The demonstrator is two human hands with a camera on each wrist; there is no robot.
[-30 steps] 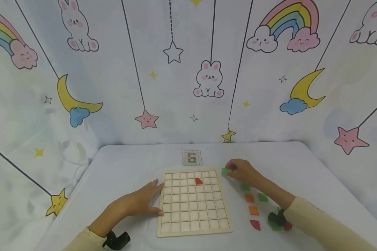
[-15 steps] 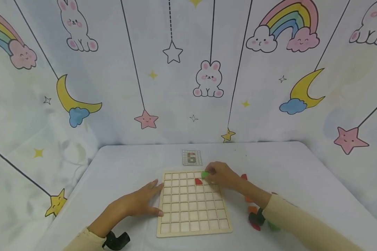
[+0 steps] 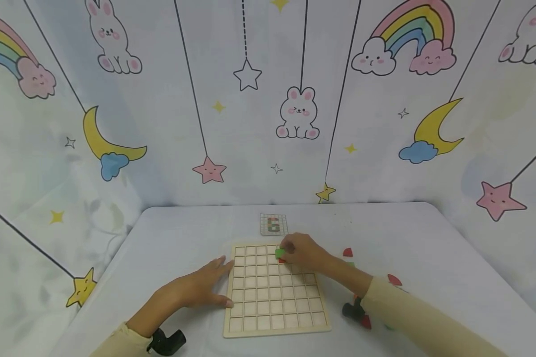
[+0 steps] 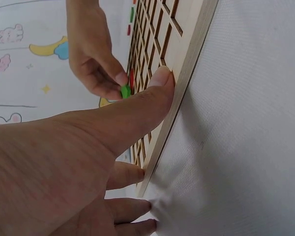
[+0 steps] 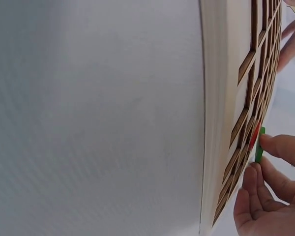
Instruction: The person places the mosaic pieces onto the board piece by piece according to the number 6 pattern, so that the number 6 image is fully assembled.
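Observation:
A wooden grid board [image 3: 277, 332] lies on the white table. My left hand [image 3: 201, 287] rests along its left edge, thumb and fingers spread; in the left wrist view the thumb [image 4: 142, 101] touches the board's rim. My right hand [image 3: 305, 252] pinches a small green tile [image 3: 279, 253] between thumb and fingers over the board's upper part. Right under it, a red quarter-round tile [image 3: 282, 261] sits in a cell, partly covered. The right wrist view shows the green tile [image 5: 260, 144] tilted on edge close over the grid, beside the red tile [image 5: 254, 135].
Behind the board lies a small gridded card [image 3: 274, 224] with a coloured figure on it. To the right are loose tiles, among them a red one [image 3: 348, 252] and another red one [image 3: 394, 279], with several hidden by the right forearm. A patterned cloth wall stands behind.
My right hand has carried the green tile leftward from beside the board to above the red tile. The left hand has stayed on the board's edge.

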